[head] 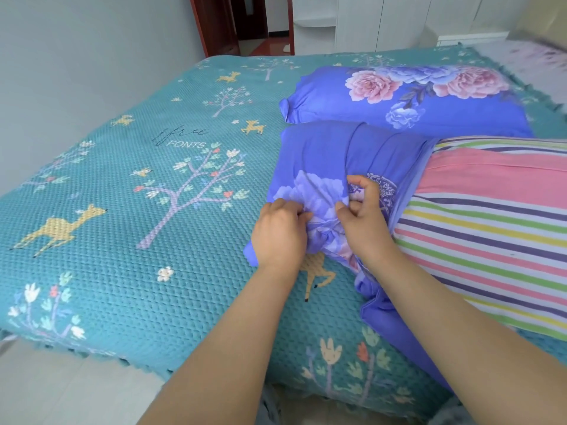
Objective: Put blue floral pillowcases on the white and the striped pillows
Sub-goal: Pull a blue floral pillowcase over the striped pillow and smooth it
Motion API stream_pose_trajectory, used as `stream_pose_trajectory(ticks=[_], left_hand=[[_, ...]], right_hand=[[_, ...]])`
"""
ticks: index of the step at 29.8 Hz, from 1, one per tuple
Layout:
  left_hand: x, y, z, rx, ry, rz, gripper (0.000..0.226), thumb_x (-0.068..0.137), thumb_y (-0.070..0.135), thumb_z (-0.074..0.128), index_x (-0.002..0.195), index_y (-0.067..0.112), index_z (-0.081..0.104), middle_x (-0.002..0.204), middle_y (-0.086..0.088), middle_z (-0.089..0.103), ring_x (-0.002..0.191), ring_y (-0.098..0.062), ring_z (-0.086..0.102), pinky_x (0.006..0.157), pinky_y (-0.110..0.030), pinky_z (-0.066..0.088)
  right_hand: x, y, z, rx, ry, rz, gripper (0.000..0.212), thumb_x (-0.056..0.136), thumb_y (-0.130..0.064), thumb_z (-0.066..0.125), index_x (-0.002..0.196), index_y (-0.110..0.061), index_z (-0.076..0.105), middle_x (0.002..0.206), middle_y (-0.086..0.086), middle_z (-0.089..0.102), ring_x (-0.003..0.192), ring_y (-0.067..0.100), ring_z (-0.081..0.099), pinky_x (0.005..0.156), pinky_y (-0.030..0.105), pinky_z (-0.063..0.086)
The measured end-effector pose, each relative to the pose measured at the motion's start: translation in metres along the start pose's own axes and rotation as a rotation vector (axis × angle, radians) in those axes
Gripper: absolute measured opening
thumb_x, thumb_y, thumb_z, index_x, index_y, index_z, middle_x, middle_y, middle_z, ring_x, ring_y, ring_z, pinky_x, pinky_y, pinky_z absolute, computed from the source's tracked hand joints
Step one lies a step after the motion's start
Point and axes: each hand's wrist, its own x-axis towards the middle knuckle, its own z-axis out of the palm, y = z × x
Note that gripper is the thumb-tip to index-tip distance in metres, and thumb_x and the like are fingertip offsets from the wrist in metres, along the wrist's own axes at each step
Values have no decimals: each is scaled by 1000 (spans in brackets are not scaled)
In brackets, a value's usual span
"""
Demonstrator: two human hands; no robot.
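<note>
A striped pillow (491,234) with pink, green, yellow and purple bands lies at the right of the bed. Its left end is inside a bunched blue floral pillowcase (331,154). My left hand (280,233) and my right hand (363,210) both pinch gathered folds of this pillowcase near its lower left part. Behind them lies another pillow (408,99), fully covered by a blue floral pillowcase with pink and blue peonies.
The bed wears a teal quilted cover (138,185) with deer and tree prints; its near edge runs along the bottom left. A grey wall stands at the left, a doorway (245,23) and white cabinets at the back.
</note>
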Motion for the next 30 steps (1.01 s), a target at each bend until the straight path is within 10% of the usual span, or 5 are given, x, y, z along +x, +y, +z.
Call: stream_pose_trajectory(ticks=[5, 13, 19, 27, 30], left_hand=[[5, 1, -8, 51, 37, -29, 19, 88, 28, 59, 95, 14, 69, 98, -9, 62, 94, -31, 57, 68, -35, 40], [8, 13, -33, -127, 97, -94, 9, 78, 23, 67, 74, 16, 63, 84, -5, 66, 80, -28, 60, 66, -35, 41], [-27, 45, 4, -244, -231, 126, 10, 84, 10, 54, 84, 12, 64, 89, -11, 69, 86, -31, 62, 71, -37, 45], [8, 0, -26, -329, 180, -193, 21, 93, 33, 49, 96, 18, 62, 98, -5, 67, 89, -26, 62, 74, -34, 48], [27, -34, -21, -381, -108, -424, 31, 98, 34, 41, 86, 10, 57, 93, -14, 60, 85, -28, 56, 71, -30, 38]], right_hand=[[-4, -2, 2, -297, -170, -17, 24, 96, -10, 45, 94, -29, 60, 60, -14, 55, 45, 3, 40, 52, 22, 32], [-1, -11, 3, -297, -322, 161, 44, 100, -41, 34, 105, -16, 71, 111, 4, 68, 107, 13, 58, 99, 28, 40], [10, -12, -9, -21, -200, 360, 39, 88, -40, 61, 62, -11, 59, 49, 1, 53, 47, 15, 46, 49, 22, 36], [11, -4, -4, -159, -95, 243, 42, 93, -34, 56, 58, -15, 40, 51, -5, 40, 55, 11, 60, 49, 24, 32], [7, -4, -4, -176, -89, 184, 41, 90, -32, 61, 61, -14, 39, 52, -4, 27, 42, 5, 29, 49, 27, 23]])
